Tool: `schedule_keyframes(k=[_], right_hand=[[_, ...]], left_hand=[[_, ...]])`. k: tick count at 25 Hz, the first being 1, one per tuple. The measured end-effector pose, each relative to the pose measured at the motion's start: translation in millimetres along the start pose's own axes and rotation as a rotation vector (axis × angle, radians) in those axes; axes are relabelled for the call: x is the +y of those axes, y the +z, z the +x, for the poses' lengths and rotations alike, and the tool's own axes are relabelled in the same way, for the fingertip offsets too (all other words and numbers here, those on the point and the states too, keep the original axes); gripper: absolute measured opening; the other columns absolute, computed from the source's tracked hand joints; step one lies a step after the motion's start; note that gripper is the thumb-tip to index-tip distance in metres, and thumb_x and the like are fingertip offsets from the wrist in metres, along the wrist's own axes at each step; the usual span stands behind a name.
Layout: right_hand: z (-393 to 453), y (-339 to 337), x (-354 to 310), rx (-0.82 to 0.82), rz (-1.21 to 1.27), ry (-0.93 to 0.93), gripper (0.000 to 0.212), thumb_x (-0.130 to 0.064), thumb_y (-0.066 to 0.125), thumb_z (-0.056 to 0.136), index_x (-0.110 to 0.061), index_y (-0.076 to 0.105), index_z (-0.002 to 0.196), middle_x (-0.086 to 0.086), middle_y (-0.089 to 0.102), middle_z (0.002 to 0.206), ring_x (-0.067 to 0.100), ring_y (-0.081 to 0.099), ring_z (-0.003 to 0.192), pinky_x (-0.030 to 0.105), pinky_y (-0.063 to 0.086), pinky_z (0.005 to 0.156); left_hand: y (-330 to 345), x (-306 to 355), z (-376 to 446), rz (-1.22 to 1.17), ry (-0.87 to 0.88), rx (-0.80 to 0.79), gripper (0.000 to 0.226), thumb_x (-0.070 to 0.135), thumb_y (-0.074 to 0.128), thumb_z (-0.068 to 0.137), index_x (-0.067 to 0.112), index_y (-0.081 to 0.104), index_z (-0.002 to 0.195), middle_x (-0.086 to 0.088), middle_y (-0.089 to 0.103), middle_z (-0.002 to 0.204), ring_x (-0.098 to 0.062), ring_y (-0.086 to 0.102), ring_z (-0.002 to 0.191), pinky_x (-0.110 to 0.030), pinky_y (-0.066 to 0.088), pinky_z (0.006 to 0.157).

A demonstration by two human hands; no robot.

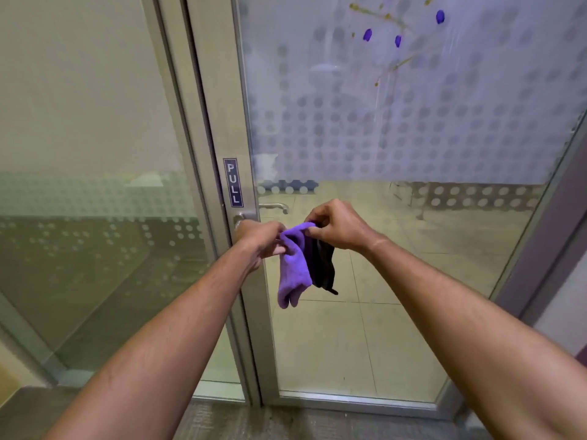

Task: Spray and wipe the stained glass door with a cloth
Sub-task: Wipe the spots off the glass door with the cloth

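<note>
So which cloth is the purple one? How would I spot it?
Find the glass door with the PULL sign on its frame. Just below the handle, both hands, left hand and right hand, pinch two hanging cloths. The purple cloth is fluffy and nearer the frame; the black cloth hangs beside it.

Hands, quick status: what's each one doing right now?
Left hand: closed, gripping the purple cloth at its top edge.
Right hand: closed, pinching the same cloth's top, beside its dark part.
</note>
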State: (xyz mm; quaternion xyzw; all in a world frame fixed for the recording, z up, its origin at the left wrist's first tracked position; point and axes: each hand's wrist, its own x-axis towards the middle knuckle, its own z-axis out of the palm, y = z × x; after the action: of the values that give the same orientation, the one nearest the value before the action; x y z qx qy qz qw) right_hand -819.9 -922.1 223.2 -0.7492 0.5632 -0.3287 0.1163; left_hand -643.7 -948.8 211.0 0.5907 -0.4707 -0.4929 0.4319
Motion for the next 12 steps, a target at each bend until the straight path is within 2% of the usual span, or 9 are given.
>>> schedule_keyframes(k=[2, 4, 6, 8, 10, 12], right_hand=[[10.7, -13.5, 11.3, 0.008, 0.001, -0.01, 0.011, -0.011, 0.07, 0.081, -0.015, 0.079, 0.087, -0.002, 0.074, 0.075, 0.005, 0.064, 0.065, 0.01, 0.046, 0.054], [19.7, -24.4, 20.5, -0.01, -0.012, -0.016, 0.012, -0.01, 0.071, 0.082, -0.016, 0.079, 0.09, -0.004, 0.075, 0.079, 0.005, 0.067, 0.072, 0.012, 0.049, 0.06], [28.2, -33.1, 26.7, -0.028, -0.027, -0.02, 0.014, -0.007, 0.07, 0.082, -0.015, 0.079, 0.091, -0.003, 0.076, 0.083, 0.007, 0.069, 0.077, 0.018, 0.053, 0.066], [36.8, -41.3, 30.2, -0.028, -0.035, -0.028, 0.016, -0.005, 0.07, 0.082, -0.015, 0.079, 0.091, -0.002, 0.076, 0.083, 0.009, 0.068, 0.077, 0.023, 0.055, 0.069], [45.4, -49.7, 33.4, -0.025, -0.008, -0.015, 0.014, -0.006, 0.072, 0.081, -0.016, 0.078, 0.088, -0.002, 0.075, 0.079, 0.006, 0.064, 0.072, 0.025, 0.053, 0.069], [50.6, -56.6, 35.2, -0.061, 0.02, 0.002, 0.012, -0.007, 0.074, 0.08, -0.018, 0.078, 0.083, 0.001, 0.074, 0.076, 0.004, 0.06, 0.068, 0.025, 0.051, 0.066]], left_hand=[[5.5, 6.6, 4.8, 0.09, 0.093, -0.09, 0.009, -0.003, 0.061, 0.077, -0.004, 0.07, 0.079, -0.014, 0.068, 0.067, -0.022, 0.066, 0.055, -0.031, 0.06, 0.061], [6.9, 16.2, 8.3, 0.253, 0.292, -0.169, 0.013, -0.003, 0.06, 0.08, 0.002, 0.071, 0.074, -0.013, 0.068, 0.067, -0.023, 0.064, 0.059, -0.029, 0.057, 0.059], [6.7, 30.4, 11.8, 0.539, 0.649, -0.21, 0.014, -0.001, 0.067, 0.078, 0.01, 0.075, 0.081, -0.007, 0.072, 0.074, -0.018, 0.067, 0.067, -0.026, 0.056, 0.064], [8.8, 47.7, 13.2, 0.77, 0.973, -0.268, 0.026, -0.003, 0.069, 0.074, 0.015, 0.076, 0.092, -0.001, 0.073, 0.081, -0.013, 0.067, 0.071, -0.024, 0.056, 0.066], [15.3, 64.3, 17.5, 0.931, 1.144, -0.371, 0.042, -0.009, 0.064, 0.068, 0.017, 0.076, 0.099, -0.001, 0.071, 0.087, -0.015, 0.066, 0.075, -0.029, 0.056, 0.068], [24.5, 76.3, 21.5, 1.131, 1.213, -0.437, 0.051, -0.008, 0.064, 0.068, 0.022, 0.075, 0.108, -0.001, 0.067, 0.097, -0.02, 0.064, 0.084, -0.035, 0.055, 0.071]])
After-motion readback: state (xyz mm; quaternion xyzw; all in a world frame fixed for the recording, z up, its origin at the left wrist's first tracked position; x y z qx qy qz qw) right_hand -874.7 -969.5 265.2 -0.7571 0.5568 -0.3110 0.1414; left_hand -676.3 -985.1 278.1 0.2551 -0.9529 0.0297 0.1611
